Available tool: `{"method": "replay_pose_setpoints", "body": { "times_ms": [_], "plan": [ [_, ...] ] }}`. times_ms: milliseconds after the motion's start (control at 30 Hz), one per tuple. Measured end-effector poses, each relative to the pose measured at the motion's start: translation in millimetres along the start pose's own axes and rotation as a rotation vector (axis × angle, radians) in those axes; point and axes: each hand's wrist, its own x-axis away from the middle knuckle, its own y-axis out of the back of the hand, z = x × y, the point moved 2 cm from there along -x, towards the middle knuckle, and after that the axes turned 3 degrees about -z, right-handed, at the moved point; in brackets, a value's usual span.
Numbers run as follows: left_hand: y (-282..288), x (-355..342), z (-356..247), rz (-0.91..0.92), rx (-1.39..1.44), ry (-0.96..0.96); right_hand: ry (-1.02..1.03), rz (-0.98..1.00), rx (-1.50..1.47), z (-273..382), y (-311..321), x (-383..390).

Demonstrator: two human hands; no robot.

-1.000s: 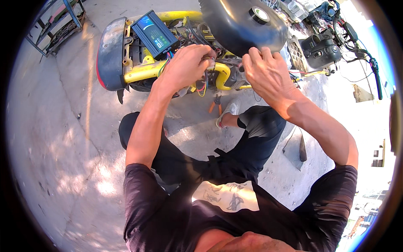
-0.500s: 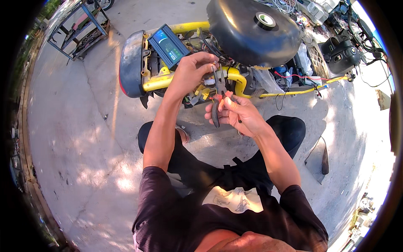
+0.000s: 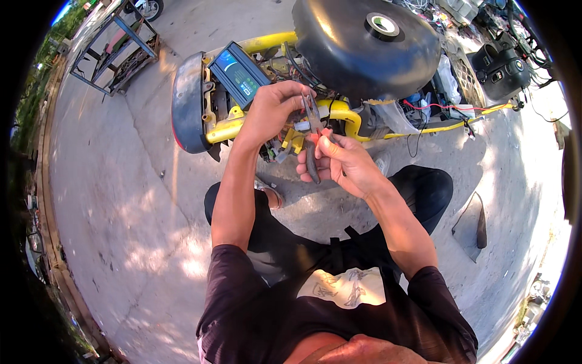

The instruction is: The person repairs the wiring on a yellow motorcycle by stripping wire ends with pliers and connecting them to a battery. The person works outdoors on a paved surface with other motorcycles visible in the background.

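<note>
My right hand (image 3: 345, 167) is closed round the handles of pliers (image 3: 314, 121) with red and dark grips. Their jaws point up to the fingertips of my left hand (image 3: 276, 106), which is pinched on something small that I cannot make out at the jaws. Both hands are over a partly stripped vehicle's yellow tube frame (image 3: 224, 130), among loose wires and connectors (image 3: 294, 142). A dark box with a blue label (image 3: 239, 73) sits on the frame behind my left hand, beside a large black tank-like shell (image 3: 342, 45).
A blue metal cart (image 3: 115, 51) stands at the back left on concrete (image 3: 121, 212). The vehicle's black rear panel (image 3: 189, 103) is left of my hands; its handlebar console (image 3: 503, 67) is far right. My bent knees are below. A dark flap with a cord (image 3: 479, 230) lies at right.
My right hand has moved down and left from beside the black shell and now holds the pliers at my left fingertips. The view has shifted slightly.
</note>
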Motion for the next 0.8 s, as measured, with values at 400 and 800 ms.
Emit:
{"method": "replay_pose_setpoints", "body": {
  "times_ms": [400, 800],
  "plan": [
    [-1, -2, 3, -0.011, -0.005, -0.014, -0.037, -0.084, -0.001, 6, -6, 2],
    [-2, -1, -2, 0.006, -0.088, -0.076, -0.070, -0.120, -0.057, 7, -5, 1]
  ]
}}
